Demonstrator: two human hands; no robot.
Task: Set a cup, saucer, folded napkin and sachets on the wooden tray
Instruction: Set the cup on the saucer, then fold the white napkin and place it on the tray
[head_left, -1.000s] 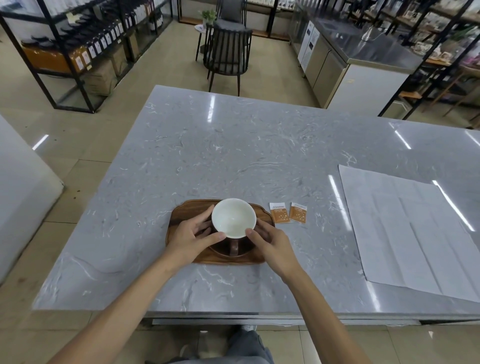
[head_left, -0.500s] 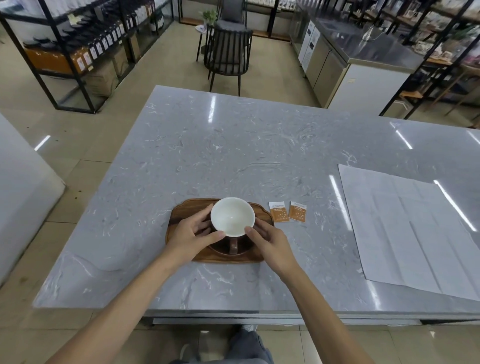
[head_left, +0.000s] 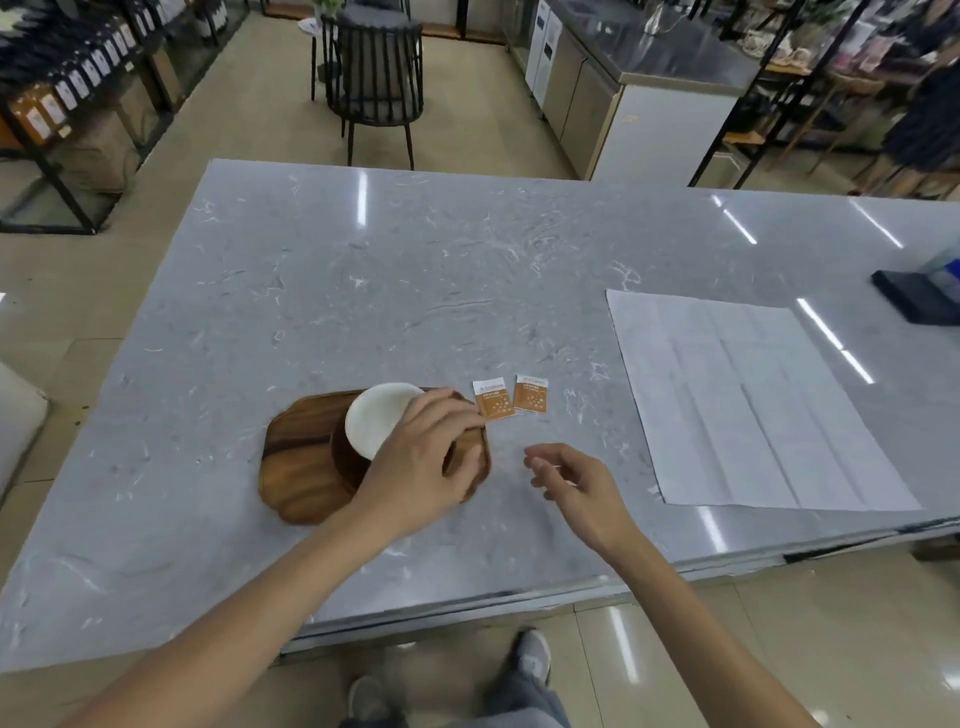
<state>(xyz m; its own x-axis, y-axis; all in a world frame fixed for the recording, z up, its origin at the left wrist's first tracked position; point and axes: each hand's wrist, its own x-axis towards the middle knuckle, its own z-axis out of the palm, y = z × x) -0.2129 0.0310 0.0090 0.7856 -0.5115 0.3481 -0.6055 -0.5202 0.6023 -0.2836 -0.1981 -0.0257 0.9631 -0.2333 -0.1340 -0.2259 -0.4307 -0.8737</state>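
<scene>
On the grey marble table (head_left: 363, 270), near its front edge, sits the wooden tray (head_left: 306, 457), dark brown with a scalloped outline. White cup (head_left: 382, 418) stands on a dark saucer (head_left: 343, 457) on the tray's right half; cup looks tilted toward the camera, though that may be lens distortion. Left hand (head_left: 421, 462) reaches across the tray and covers the cup's right side, fingers curled over it and touching the rim area; looks like a loose hold on the cup, but the contact underneath is hidden, so cannot tell if it really grips. Right hand (head_left: 576, 483) hovers above bare tabletop just right of the tray, fingers half spread and slightly curled, holding nothing. Two orange-and-white sachets (head_left: 511, 397) lie flat side by side on the table, just beyond the tray's right corner, off the tray, the left one close to the left hand's fingertips. Large unfolded white napkin (head_left: 748, 400) lies flat, creased, well to the right of the tray. Dark object (head_left: 914, 301) at the far right edge, blurred. Black chair (head_left: 374, 78) stands beyond the table.
</scene>
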